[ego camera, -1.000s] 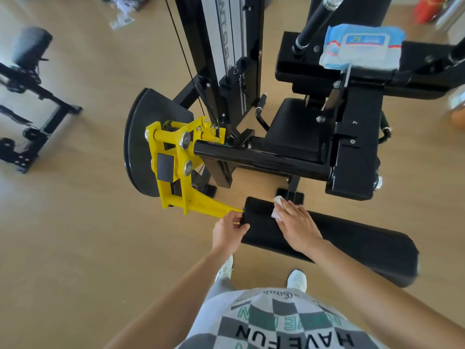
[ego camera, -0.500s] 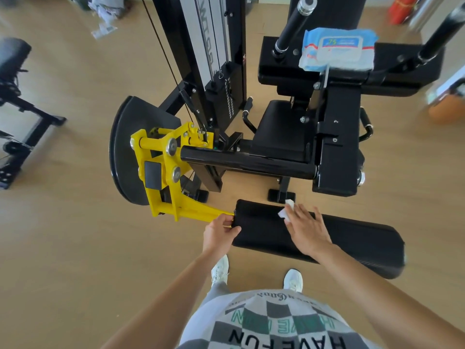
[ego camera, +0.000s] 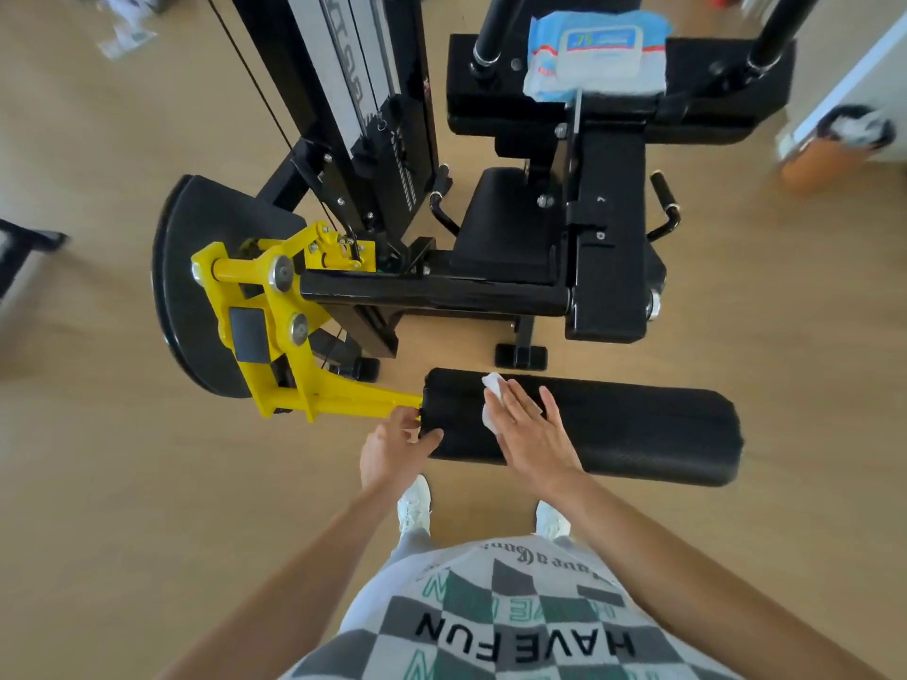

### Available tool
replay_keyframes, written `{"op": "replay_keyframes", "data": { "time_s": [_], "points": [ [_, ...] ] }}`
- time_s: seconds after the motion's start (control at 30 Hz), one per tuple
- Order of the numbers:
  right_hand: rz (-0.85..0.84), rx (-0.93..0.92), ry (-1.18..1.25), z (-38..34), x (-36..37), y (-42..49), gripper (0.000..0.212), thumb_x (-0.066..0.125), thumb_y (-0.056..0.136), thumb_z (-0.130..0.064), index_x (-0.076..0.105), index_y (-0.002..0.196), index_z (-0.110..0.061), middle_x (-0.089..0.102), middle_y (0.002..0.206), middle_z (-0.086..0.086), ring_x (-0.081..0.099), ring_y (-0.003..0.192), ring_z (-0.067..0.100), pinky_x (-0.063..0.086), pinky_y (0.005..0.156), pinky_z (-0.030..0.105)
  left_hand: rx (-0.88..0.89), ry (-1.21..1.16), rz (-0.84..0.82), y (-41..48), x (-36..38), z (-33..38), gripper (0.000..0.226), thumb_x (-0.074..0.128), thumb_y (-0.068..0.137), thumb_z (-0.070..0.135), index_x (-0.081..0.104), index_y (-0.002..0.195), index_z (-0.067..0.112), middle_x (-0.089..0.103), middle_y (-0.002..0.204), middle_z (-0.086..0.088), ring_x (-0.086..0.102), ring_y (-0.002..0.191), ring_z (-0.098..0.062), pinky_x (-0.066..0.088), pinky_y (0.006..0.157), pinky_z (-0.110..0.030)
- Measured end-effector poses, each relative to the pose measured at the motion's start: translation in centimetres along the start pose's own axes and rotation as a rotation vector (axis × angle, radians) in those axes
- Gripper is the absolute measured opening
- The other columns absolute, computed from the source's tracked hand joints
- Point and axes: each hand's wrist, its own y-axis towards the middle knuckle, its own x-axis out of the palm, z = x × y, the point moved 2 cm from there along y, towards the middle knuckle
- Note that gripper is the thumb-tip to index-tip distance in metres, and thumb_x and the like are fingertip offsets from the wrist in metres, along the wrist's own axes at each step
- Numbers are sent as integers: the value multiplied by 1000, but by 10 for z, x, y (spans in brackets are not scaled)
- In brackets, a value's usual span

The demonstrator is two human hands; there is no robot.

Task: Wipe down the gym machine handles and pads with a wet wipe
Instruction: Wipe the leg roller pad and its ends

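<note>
Her right hand (ego camera: 527,429) lay flat, pressing the wet wipe (ego camera: 492,400) onto the roller pad (ego camera: 638,424) — the left hand (ego camera: 392,446) gripped the pad's end.

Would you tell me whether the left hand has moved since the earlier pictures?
No: the left hand still grips the pad beside the yellow arm.

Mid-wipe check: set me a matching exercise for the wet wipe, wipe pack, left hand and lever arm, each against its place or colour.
1 wet wipe
2 wipe pack
3 left hand
4 lever arm

a yellow
b on the top black pad
c gripping the roller pad at its end
d under the right hand

Pairs: 1-d, 2-b, 3-c, 4-a
</note>
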Motion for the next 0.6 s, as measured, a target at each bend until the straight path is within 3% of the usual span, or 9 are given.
{"op": "replay_keyframes", "data": {
  "time_s": [0.13, 0.27, 0.37, 0.43, 0.6],
  "points": [
    [48, 154, 25, 36, -8, -22, 73, 57, 99, -21, 17, 159, -15, 23, 167, 7, 13, 157, 22, 5, 127, 54, 267, 152, 146, -1, 6, 21, 64, 80, 83, 40, 55, 138, 21, 58, 131, 1, 50, 120, -23, 48, 92, -36],
    [134, 361, 1, 78, -12, -42, 57, 50, 101, -25, 33, 153, -12, 42, 157, 9, 29, 152, 25, 12, 124, 56, 556, 290, 84, 4, 20, 48, 69, 82, 82, 41, 57, 143, 21, 54, 146, 0, 44, 138, -24, 45, 108, -45],
    [154, 510, 8, 97, -11, -49, 53, 45, 103, -29, 33, 152, -13, 41, 158, 11, 28, 152, 28, 12, 124, 55, 586, 431, -63, 7, 35, 59, 73, 72, 87, 53, 47, 152, 29, 43, 159, 2, 29, 151, -22, 26, 122, -45],
    [157, 527, 40, 94, -11, -46, 54, 45, 104, -28, 31, 153, -14, 34, 161, 13, 24, 153, 31, 12, 124, 55, 580, 474, -72, 6, 42, 63, 73, 69, 88, 59, 47, 151, 31, 44, 159, 3, 30, 151, -22, 19, 124, -44],
    [149, 355, 117, 54, -4, -39, 67, 55, 99, -18, 21, 157, -15, 20, 166, 9, 11, 156, 32, 11, 125, 54, 574, 486, 0, 6, 41, 63, 70, 75, 81, 59, 58, 143, 30, 54, 150, 3, 41, 144, -22, 27, 120, -46]
  ]
}}
